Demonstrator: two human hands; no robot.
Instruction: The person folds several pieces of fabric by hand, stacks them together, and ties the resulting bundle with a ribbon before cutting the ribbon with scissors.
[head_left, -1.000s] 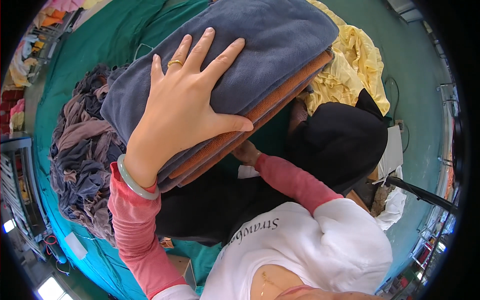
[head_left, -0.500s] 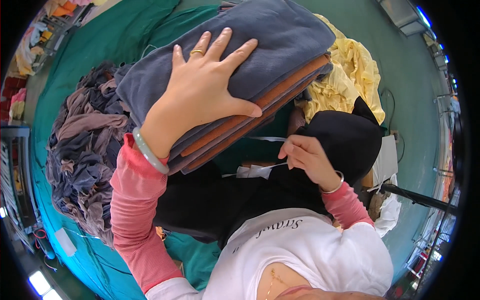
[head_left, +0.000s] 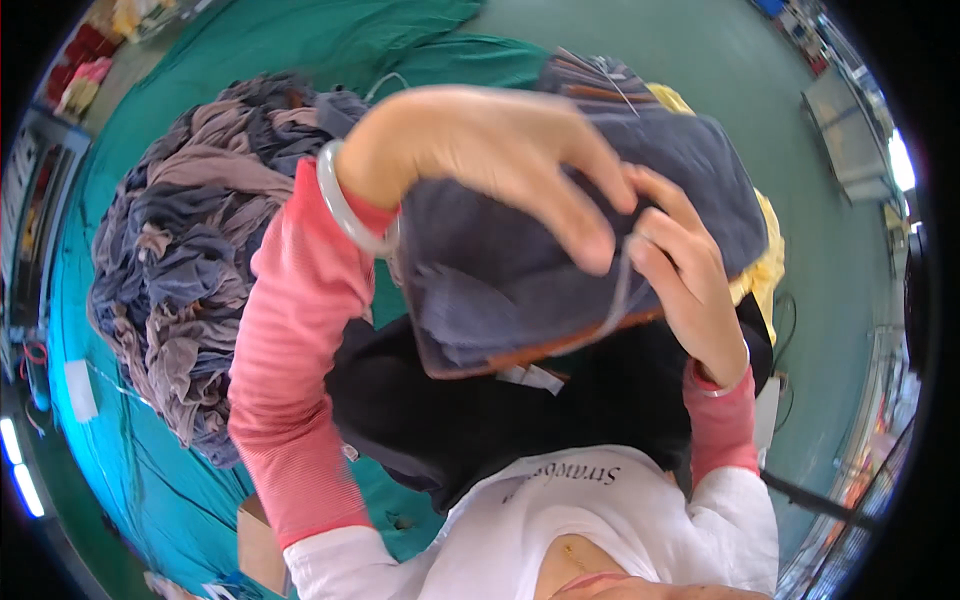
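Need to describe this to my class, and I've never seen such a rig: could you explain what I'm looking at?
There is no robot here, just a person's two bare hands. The view comes from a wide fisheye camera worn on the head, looking down, so straight edges bend near the rim.

In front of the person is a stack of folded cloths, grey-blue on top with a rust-brown edge showing. The right hand appears to pinch a pale strip; the left hand is blurred above the stack, so its hold is unclear.

To the left, a crumpled cloth pile lies on a green sheet.
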